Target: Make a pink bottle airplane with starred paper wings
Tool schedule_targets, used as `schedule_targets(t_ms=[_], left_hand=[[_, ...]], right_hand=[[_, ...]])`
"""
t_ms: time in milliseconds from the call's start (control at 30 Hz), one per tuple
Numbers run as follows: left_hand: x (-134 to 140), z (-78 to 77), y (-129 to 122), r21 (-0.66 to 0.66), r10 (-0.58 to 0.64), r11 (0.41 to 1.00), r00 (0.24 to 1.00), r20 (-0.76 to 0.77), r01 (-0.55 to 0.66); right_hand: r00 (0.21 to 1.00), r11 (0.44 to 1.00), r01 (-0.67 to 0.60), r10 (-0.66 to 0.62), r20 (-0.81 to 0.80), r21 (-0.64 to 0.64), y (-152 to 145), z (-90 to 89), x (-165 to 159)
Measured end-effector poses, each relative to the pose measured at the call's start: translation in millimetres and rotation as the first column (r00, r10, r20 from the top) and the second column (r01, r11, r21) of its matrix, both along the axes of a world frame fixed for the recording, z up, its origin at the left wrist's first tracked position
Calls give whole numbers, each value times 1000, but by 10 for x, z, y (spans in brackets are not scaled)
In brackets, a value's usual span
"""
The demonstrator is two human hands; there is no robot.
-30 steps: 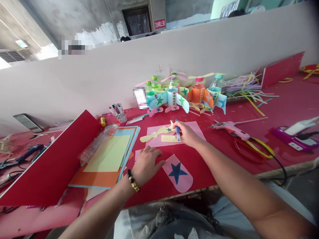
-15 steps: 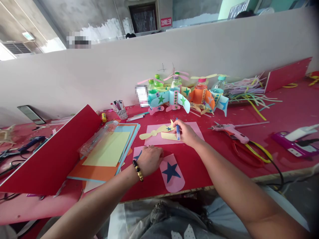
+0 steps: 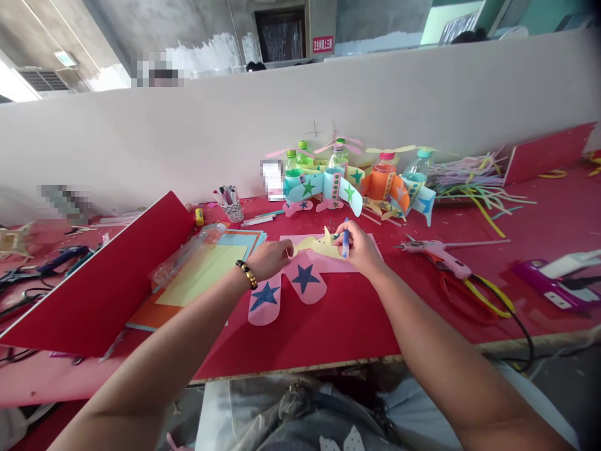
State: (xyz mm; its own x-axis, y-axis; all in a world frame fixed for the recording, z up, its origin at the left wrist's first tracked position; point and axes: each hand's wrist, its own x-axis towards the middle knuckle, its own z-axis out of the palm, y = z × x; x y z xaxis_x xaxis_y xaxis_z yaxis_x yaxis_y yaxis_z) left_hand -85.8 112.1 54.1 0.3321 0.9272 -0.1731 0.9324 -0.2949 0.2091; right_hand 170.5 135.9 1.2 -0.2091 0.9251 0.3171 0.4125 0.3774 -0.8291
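Observation:
My right hand (image 3: pixel 360 249) grips a blue marker pen (image 3: pixel 346 241), held upright over yellow paper cut-outs (image 3: pixel 310 243), its fingertips against their right end. The yellow pieces lie on a pink sheet (image 3: pixel 364 263); one tip with a small star sticks up. My left hand (image 3: pixel 272 258), with a beaded bracelet on the wrist, is closed at the left end of the yellow paper. What its fingers pinch is hidden. Just below lie two rounded pink paper pieces, a left star piece (image 3: pixel 265 313) and a right star piece (image 3: pixel 307 289), each bearing a dark blue star.
Stacked coloured paper (image 3: pixel 188 288) and a clear plastic bottle (image 3: pixel 206 238) lie left, beside a slanted red board (image 3: pixel 107 275). Behind are a pen cup (image 3: pixel 233 212) and decorated bottles (image 3: pixel 323 185). A pink glue gun (image 3: pixel 446 257), scissors (image 3: pixel 493 297) and power strip (image 3: pixel 539 285) lie right.
My left hand has moved up and left toward the yellow paper. The right pink star piece has shifted up and left; the left one now shows uncovered. My right hand still holds the marker.

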Motion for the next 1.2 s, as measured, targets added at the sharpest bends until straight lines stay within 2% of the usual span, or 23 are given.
schedule_targets(t_ms=[267, 433, 600, 800, 1033, 1200], left_hand=[[-115, -45, 361, -3, 69, 998, 997, -15, -69], [-172, -80, 427, 39, 104, 994, 994, 39, -106], [-23, -47, 227, 118, 70, 989, 979, 191, -94], [329, -97, -97, 13, -110, 993, 912, 394, 114], [289, -217, -241, -56, -49, 995, 874, 483, 87], [282, -212, -373, -71, -8, 996, 852, 523, 53]], right_hand=[[1000, 1000, 9, -9, -19, -15, 67, -65, 39], [998, 999, -28, 26, -49, -35, 71, -67, 41], [986, 991, -123, 115, -124, -60, -5, 44, 28], [942, 949, -297, 274, -192, -106, -136, 224, 23], [904, 900, -402, 361, -228, -166, -138, 262, 37], [903, 890, -415, 378, -204, -186, -123, 241, 58]])
